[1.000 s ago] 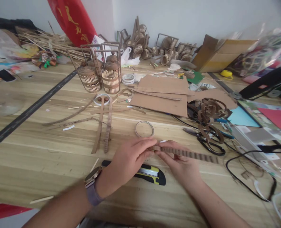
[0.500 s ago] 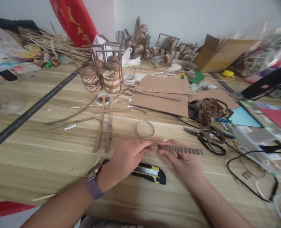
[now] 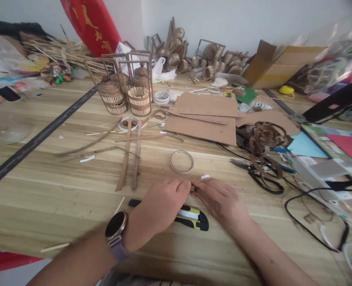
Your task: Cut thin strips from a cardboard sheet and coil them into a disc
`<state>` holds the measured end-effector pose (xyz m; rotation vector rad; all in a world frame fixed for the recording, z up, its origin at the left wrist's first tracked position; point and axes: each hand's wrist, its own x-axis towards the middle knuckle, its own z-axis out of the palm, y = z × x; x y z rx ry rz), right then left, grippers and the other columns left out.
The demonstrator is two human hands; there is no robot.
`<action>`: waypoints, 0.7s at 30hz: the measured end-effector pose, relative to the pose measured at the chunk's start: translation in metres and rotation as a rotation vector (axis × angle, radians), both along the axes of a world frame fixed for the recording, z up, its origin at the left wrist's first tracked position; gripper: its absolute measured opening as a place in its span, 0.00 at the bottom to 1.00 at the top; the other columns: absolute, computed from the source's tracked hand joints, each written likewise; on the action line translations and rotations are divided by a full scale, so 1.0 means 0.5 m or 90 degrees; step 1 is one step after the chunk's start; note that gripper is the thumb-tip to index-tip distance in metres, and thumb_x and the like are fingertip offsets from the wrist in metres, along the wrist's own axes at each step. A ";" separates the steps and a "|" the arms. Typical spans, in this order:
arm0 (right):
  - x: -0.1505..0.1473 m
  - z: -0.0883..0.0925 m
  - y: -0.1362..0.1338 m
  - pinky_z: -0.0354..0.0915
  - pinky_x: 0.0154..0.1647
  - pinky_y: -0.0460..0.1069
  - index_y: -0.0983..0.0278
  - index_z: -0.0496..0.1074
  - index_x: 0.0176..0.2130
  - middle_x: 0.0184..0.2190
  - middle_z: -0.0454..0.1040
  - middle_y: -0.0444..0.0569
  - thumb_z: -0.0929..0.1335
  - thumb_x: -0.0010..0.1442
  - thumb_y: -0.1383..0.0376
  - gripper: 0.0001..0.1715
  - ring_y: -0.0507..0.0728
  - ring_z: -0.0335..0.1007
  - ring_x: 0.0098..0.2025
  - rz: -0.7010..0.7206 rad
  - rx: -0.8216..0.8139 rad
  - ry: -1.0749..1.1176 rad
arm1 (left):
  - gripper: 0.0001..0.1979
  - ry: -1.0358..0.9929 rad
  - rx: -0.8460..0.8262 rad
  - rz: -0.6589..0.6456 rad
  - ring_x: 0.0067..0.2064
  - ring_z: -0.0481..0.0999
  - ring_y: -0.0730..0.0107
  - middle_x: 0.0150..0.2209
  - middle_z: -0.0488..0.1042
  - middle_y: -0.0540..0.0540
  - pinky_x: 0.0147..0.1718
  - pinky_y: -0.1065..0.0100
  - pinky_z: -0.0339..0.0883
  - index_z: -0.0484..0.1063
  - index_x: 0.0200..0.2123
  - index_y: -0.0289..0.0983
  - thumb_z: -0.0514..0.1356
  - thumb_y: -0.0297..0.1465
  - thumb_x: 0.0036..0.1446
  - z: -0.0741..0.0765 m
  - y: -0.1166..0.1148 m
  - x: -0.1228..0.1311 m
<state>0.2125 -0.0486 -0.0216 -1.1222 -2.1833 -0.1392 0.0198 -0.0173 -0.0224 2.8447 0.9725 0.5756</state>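
Note:
Both hands meet above the wooden table, gripping a corrugated cardboard strip (image 3: 193,188) that shows only in small part between them. My left hand (image 3: 164,204), with a watch on its wrist, is closed on the strip's left end. My right hand (image 3: 226,200) is closed over the strip on the other side, and its fingers cover most of it. Under my left hand lies a black and yellow utility knife (image 3: 195,217), partly hidden. Just beyond the hands is a thin ring (image 3: 181,162), and a small white scrap (image 3: 205,176) lies by my right fingers.
Cardboard strips (image 3: 136,159) lie to the left. Small slatted baskets with handles (image 3: 139,101) stand behind them. Cardboard sheets (image 3: 201,129) lie at centre back. Scissors (image 3: 262,176), curled brown strips (image 3: 268,139) and a black cable (image 3: 295,220) occupy the right side.
The corrugated strip stuck out past my right fingers before; now it is turned and mostly covered by my hand. My left wrist has rolled, bringing the watch face into view.

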 end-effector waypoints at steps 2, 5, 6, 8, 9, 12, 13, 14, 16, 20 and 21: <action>-0.002 -0.002 -0.002 0.75 0.33 0.49 0.64 0.78 0.43 0.31 0.82 0.51 0.64 0.68 0.68 0.12 0.55 0.79 0.31 -0.011 -0.023 0.014 | 0.11 0.011 0.024 0.003 0.34 0.81 0.63 0.39 0.82 0.41 0.32 0.66 0.77 0.74 0.40 0.34 0.52 0.20 0.63 0.002 -0.002 0.003; -0.003 -0.008 -0.006 0.75 0.33 0.48 0.61 0.79 0.42 0.32 0.83 0.49 0.67 0.66 0.64 0.10 0.56 0.80 0.32 -0.052 -0.133 0.135 | 0.12 -0.116 -0.023 -0.001 0.40 0.82 0.63 0.43 0.82 0.41 0.39 0.65 0.78 0.74 0.45 0.34 0.53 0.21 0.65 0.003 0.004 0.001; -0.003 -0.011 -0.007 0.76 0.34 0.49 0.60 0.80 0.40 0.33 0.83 0.49 0.68 0.65 0.63 0.09 0.56 0.80 0.33 -0.066 -0.166 0.187 | 0.12 -0.180 -0.065 0.004 0.44 0.82 0.63 0.45 0.82 0.42 0.43 0.65 0.77 0.74 0.47 0.35 0.54 0.23 0.65 0.003 0.008 0.000; -0.004 -0.017 -0.007 0.77 0.36 0.50 0.60 0.81 0.36 0.33 0.84 0.48 0.70 0.62 0.62 0.08 0.58 0.81 0.35 -0.094 -0.214 0.285 | 0.15 -0.293 -0.191 0.025 0.46 0.82 0.64 0.48 0.81 0.43 0.44 0.67 0.77 0.72 0.53 0.36 0.59 0.26 0.64 0.006 0.015 -0.004; -0.005 -0.020 -0.006 0.77 0.37 0.51 0.60 0.81 0.35 0.33 0.84 0.48 0.71 0.60 0.61 0.07 0.59 0.81 0.35 -0.105 -0.239 0.324 | 0.18 -0.331 -0.265 0.037 0.45 0.82 0.65 0.47 0.81 0.43 0.42 0.69 0.77 0.71 0.55 0.36 0.62 0.28 0.62 0.008 0.017 -0.006; -0.008 -0.021 -0.003 0.76 0.33 0.51 0.60 0.81 0.31 0.30 0.83 0.47 0.72 0.57 0.61 0.07 0.59 0.81 0.32 -0.118 -0.318 0.397 | 0.22 -0.386 -0.424 0.055 0.38 0.83 0.68 0.41 0.83 0.47 0.35 0.72 0.76 0.72 0.55 0.37 0.67 0.33 0.57 0.014 0.021 -0.010; -0.009 -0.020 -0.002 0.76 0.32 0.50 0.60 0.81 0.31 0.30 0.83 0.47 0.72 0.57 0.61 0.07 0.58 0.81 0.31 -0.111 -0.337 0.412 | 0.21 -0.396 -0.440 0.051 0.37 0.83 0.69 0.39 0.84 0.48 0.35 0.73 0.76 0.74 0.53 0.37 0.68 0.33 0.57 0.016 0.021 -0.011; -0.009 -0.018 -0.001 0.75 0.31 0.49 0.60 0.81 0.31 0.29 0.83 0.47 0.72 0.56 0.61 0.07 0.57 0.80 0.30 -0.103 -0.351 0.427 | 0.19 -0.406 -0.442 0.045 0.36 0.82 0.69 0.37 0.83 0.49 0.34 0.73 0.75 0.75 0.52 0.37 0.68 0.34 0.57 0.017 0.021 -0.011; -0.010 -0.015 0.001 0.74 0.31 0.48 0.60 0.81 0.31 0.29 0.83 0.46 0.72 0.55 0.62 0.06 0.56 0.80 0.30 -0.090 -0.365 0.461 | 0.17 -0.423 -0.428 0.025 0.35 0.81 0.70 0.35 0.83 0.49 0.34 0.74 0.74 0.76 0.50 0.37 0.67 0.34 0.58 0.018 0.021 -0.011; -0.012 -0.011 0.003 0.74 0.31 0.47 0.59 0.81 0.31 0.28 0.83 0.45 0.73 0.54 0.63 0.04 0.55 0.79 0.29 -0.082 -0.396 0.517 | 0.14 -0.438 -0.344 -0.023 0.36 0.81 0.72 0.38 0.83 0.47 0.38 0.74 0.74 0.76 0.50 0.36 0.65 0.31 0.60 0.018 0.021 -0.009; -0.012 -0.010 0.003 0.74 0.30 0.47 0.59 0.81 0.30 0.27 0.82 0.45 0.73 0.53 0.63 0.04 0.55 0.79 0.28 -0.083 -0.404 0.523 | 0.12 -0.437 -0.317 -0.033 0.36 0.81 0.72 0.38 0.83 0.47 0.38 0.74 0.73 0.77 0.49 0.35 0.63 0.29 0.62 0.018 0.022 -0.009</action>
